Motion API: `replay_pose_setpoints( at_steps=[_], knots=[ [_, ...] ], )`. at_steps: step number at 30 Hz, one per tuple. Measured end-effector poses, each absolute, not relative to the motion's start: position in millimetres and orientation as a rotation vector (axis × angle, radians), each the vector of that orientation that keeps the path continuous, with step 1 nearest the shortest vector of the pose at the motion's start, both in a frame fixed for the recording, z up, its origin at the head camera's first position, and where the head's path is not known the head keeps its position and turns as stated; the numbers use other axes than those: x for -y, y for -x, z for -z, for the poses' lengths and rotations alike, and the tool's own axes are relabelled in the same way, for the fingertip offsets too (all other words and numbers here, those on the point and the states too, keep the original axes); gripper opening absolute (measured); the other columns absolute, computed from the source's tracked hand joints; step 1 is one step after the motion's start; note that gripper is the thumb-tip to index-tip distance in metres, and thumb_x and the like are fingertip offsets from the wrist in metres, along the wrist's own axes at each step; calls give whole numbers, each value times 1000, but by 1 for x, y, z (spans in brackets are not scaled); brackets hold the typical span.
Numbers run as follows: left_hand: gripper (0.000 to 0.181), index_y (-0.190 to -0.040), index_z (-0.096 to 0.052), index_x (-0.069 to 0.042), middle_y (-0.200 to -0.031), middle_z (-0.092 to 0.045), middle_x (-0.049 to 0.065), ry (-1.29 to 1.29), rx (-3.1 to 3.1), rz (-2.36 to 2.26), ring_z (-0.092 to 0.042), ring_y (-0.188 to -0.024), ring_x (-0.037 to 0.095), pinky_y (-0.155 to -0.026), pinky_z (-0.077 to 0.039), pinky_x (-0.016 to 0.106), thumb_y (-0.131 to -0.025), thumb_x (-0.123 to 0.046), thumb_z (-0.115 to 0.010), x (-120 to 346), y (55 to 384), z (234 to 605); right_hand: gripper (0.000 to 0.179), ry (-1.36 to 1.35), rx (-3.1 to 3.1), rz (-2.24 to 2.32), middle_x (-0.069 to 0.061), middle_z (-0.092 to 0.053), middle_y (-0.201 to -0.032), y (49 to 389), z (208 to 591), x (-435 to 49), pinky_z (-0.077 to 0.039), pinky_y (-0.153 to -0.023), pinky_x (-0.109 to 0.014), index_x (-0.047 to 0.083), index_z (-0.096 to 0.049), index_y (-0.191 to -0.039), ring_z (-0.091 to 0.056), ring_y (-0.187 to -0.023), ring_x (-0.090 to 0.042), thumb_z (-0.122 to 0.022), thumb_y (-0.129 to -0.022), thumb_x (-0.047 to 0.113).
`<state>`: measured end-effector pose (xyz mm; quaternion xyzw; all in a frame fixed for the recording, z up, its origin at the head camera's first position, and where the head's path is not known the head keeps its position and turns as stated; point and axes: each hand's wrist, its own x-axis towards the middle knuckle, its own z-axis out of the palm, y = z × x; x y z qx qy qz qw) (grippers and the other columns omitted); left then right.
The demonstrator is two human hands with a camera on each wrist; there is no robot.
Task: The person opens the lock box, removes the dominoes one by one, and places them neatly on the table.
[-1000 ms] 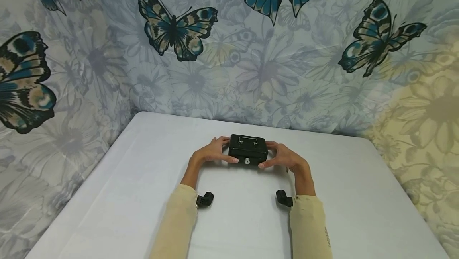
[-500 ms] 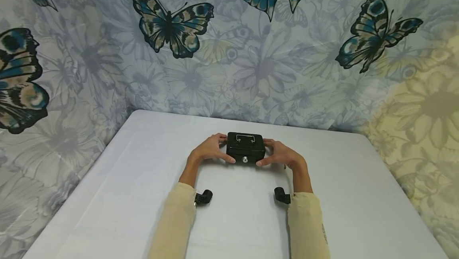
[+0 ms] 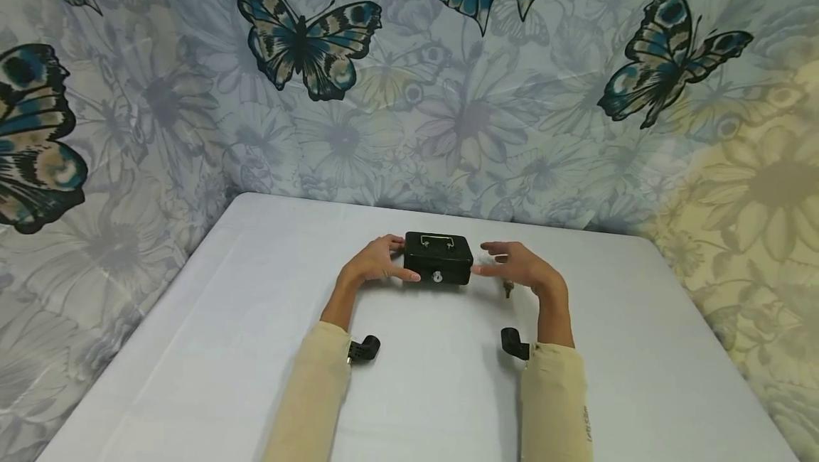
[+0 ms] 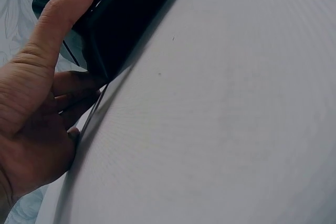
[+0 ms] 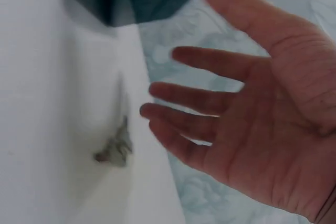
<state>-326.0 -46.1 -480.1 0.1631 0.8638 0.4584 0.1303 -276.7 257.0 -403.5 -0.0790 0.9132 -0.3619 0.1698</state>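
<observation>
Gripping the left end of the box [image 3: 441, 261], the left hand [image 3: 377, 263] was bent partly closed, its thumb on the front corner and its fingers at the side toward the rear. The right hand [image 3: 521, 265] was wide open and had hold of nothing: in the right wrist view, its fingers were straight and spread apart. Its thumb tip lay close to the right end of the box; whether the two touched could not be told. The box, black and closed, stood upright near the far edge of the white desk [image 3: 435, 384], with a handle [image 3: 438, 237] on top and a silvery lock [image 3: 438, 276] on the front. A small object [image 3: 508, 288], too blurred to identify, lay on the desk below the right palm. Pale sleeves [image 3: 310, 394] covered both forearms, each with a black camera [image 3: 365, 348] near the wrist. Behind the desk, a floral backdrop [image 3: 473, 121] bore large butterflies [image 3: 301, 46].
</observation>
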Motion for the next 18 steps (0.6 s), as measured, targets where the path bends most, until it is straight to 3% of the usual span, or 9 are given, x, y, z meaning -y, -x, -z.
replay_pose_setpoints(
  at_steps=[3,7,13,18],
  knots=[
    [109,-136,-39,-13,-133,-48,4,-465,-2508,-1333,-43,-124,24,-100,-37,41,-47,-56,-84,46,327,480,67,105,-2658,1069,-14,-44,-136,274,399,-266,-34,-97,-51,9,-48,-131,-41,-123,-32,-63,-81,51],
    [108,-136,-39,-11,-133,-48,6,-471,-2497,-1348,-43,-124,24,-100,-37,40,-48,-53,-85,46,328,479,46,-40,-2788,895,-20,-55,-120,272,398,-271,-45,-84,-48,-1,-59,-116,-51,-108,-36,-61,-87,34],
    [107,-135,-40,-10,-132,-49,8,-476,-2490,-1375,-44,-122,25,-99,-38,40,-48,-51,-86,47,328,478,31,-177,-2830,708,-21,-62,-101,272,402,-266,-48,-67,-40,-6,-64,-100,-57,-85,-31,-62,-85,21],
    [108,-136,-39,-10,-132,-48,7,-486,-2488,-1360,-43,-123,25,-99,-38,40,-48,-52,-86,47,327,477,27,-243,-2866,664,-21,-62,-95,271,406,-264,-47,-61,-38,-7,-65,-96,-57,-79,-29,-64,-82,16]
  ],
)
